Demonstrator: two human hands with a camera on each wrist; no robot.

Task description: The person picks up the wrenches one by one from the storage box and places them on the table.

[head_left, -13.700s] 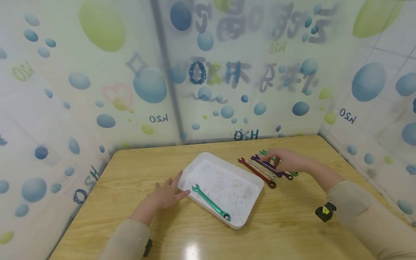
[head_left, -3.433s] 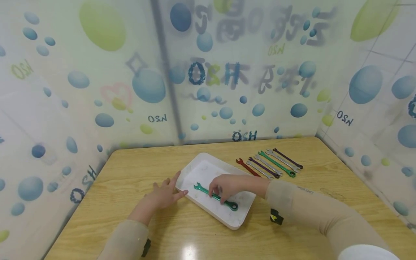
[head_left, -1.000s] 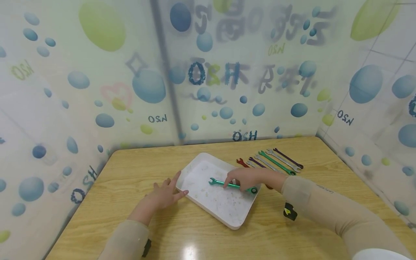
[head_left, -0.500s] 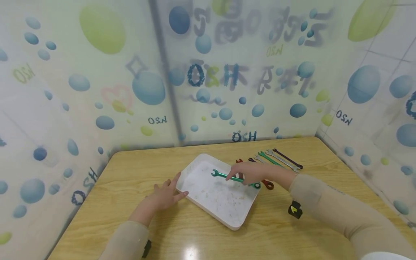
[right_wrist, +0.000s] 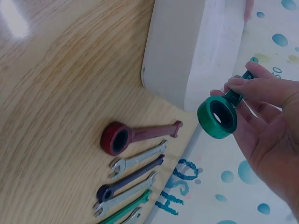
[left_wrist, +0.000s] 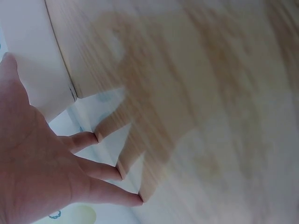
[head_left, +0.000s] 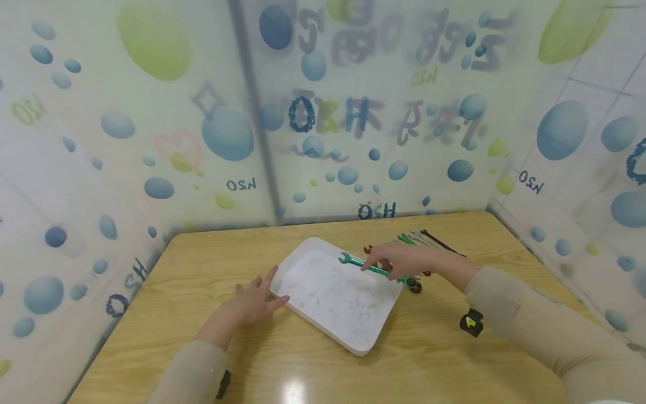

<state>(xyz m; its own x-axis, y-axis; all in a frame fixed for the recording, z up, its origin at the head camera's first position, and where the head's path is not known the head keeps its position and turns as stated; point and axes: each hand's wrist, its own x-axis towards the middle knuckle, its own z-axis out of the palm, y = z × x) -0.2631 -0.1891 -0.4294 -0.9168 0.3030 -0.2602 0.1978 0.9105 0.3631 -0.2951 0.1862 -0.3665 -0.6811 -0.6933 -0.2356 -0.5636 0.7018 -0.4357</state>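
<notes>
My right hand [head_left: 404, 259] pinches a green combination wrench [head_left: 355, 262] by its shank, above the right far side of a white tray [head_left: 328, 303]. The wrench's open end points left; its ring end [right_wrist: 205, 122] shows large in the right wrist view, raised off the table. My left hand [head_left: 248, 306] has its fingers spread at the tray's left corner. In the left wrist view its thumb side lies against the tray [left_wrist: 35, 51], and other fingertips touch the table. Just right of the tray lies a red wrench [right_wrist: 152, 133], partly hidden by my right hand in the head view.
Beyond the red wrench, several wrenches lie in a row, among them a silver one [right_wrist: 140, 156], a purple one [right_wrist: 133, 176] and a green one [right_wrist: 126, 208]. The wooden table [head_left: 212, 252] meets a patterned wall [head_left: 323, 185] at its back edge.
The green wrench lay in the tray at first. My right hand has since gripped it, lifted it and carried it right and away, towards the row. My left hand has stayed at the tray.
</notes>
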